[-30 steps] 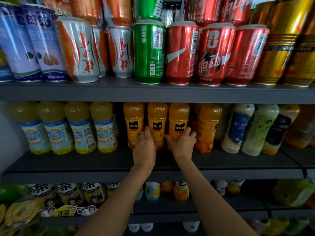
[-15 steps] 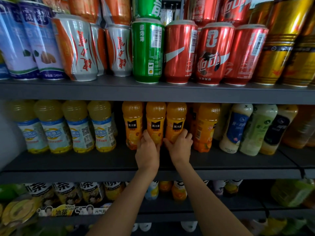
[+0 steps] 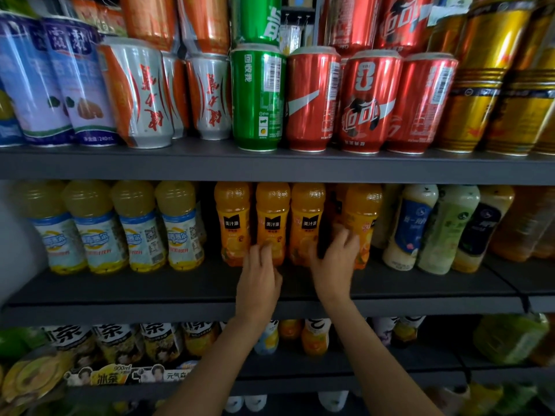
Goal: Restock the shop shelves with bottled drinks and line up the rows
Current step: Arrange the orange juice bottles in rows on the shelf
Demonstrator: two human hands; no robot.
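Both forearms are reaching up from below toward the middle shelf (image 3: 180, 292). The left hand (image 3: 258, 279) is resting its curled fingertips against the lower label of the second orange juice bottle (image 3: 272, 223); whether it is truly gripping or only pressing I cannot tell. The right hand (image 3: 333, 265) is curling its fingers into the gap beside the third orange juice bottle (image 3: 307, 223), touching the fourth orange juice bottle (image 3: 362, 223), which is sitting a little apart and turned, its label facing off to the side.

To do this well, I would say the person should be nudging that fourth bottle left until it touches its neighbour, twisting it so the dark label square faces front, and keeping the bases level with the others near the shelf's front edge.

The bottles are standing upright mid-shelf, four across, orange, with dimpled shoulders and yellow wrappers. Left of them the pale yellow bottles (image 3: 135, 226) are lining up neatly; to the right, the milky bottles (image 3: 411, 226) are leaning. Above, the cans (image 3: 312, 100) are crowding the top shelf.
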